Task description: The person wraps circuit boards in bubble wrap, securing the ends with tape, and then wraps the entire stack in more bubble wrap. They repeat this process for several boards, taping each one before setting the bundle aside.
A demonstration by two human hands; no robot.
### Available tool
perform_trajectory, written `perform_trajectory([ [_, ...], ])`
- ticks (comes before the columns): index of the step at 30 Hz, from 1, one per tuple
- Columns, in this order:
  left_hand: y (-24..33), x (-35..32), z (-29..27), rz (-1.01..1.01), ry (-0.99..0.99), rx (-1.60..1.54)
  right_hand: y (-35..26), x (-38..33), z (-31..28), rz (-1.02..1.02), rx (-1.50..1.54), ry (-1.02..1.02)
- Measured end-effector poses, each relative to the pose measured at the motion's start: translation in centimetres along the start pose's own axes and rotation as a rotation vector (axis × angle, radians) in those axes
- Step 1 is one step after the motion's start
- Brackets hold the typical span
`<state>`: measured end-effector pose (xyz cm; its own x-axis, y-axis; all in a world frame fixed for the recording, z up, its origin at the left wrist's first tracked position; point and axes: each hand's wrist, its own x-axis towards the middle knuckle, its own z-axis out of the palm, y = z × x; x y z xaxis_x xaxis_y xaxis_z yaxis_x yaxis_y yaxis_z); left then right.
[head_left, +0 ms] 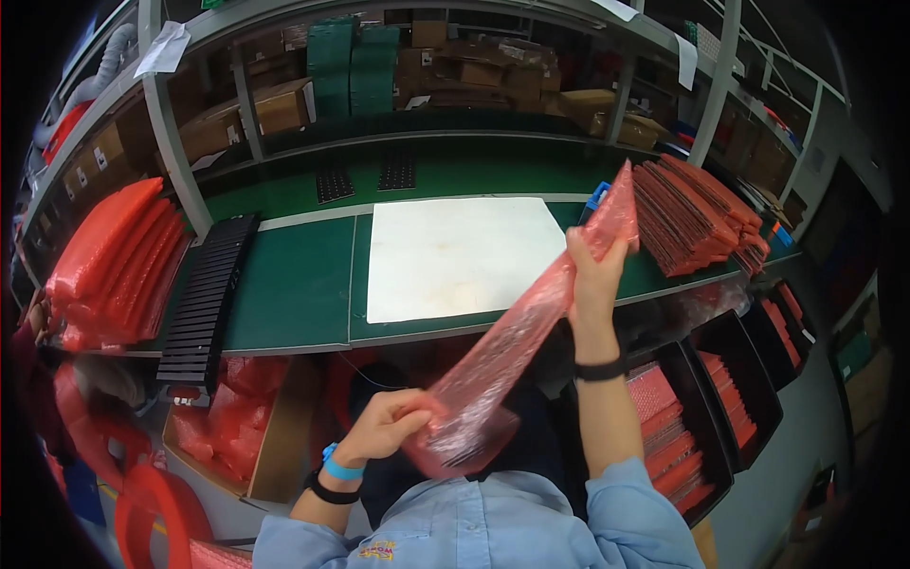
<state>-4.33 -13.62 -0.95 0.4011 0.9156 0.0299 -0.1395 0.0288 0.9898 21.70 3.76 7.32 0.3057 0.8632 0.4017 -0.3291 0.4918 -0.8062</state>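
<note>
Green desk (pixel 294 294) ahead; left grip (pixel 391 424) and right grip (pixel 595 272) clasp the pink wrap (pixel 504 365), near and far; even tension should prevent tearing.

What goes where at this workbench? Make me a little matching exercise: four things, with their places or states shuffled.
Things
1. White sheet
2. Black ridged rack
3. Cardboard box
4. Red plastic bag

Places or states
A. Below the table's left part, with red wrapping inside
B. Held between the left hand and the right hand
C. Flat on the green table, near its middle
D. Just right of the red stack at the far left

Pairs: 1-C, 2-D, 3-A, 4-B
</note>
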Motion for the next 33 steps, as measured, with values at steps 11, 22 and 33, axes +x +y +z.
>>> perform_trajectory([
  [11, -5.3, 0.1, -2.7, -0.035, 0.149, 0.199, 0.0, 10.2, 7.3, -0.215, -0.281, -0.402],
  [22, 2.3, 1.9, -0.1, -0.217, -0.178, 1.289, 12.0, 18.6, 13.0, -0.528, -0.576, -0.574],
  [33, 2.8, 14.4, -2.7, 0.362, 0.163, 1.290, 22.2, 20.3, 14.9, -0.284, -1.385, -0.542],
])
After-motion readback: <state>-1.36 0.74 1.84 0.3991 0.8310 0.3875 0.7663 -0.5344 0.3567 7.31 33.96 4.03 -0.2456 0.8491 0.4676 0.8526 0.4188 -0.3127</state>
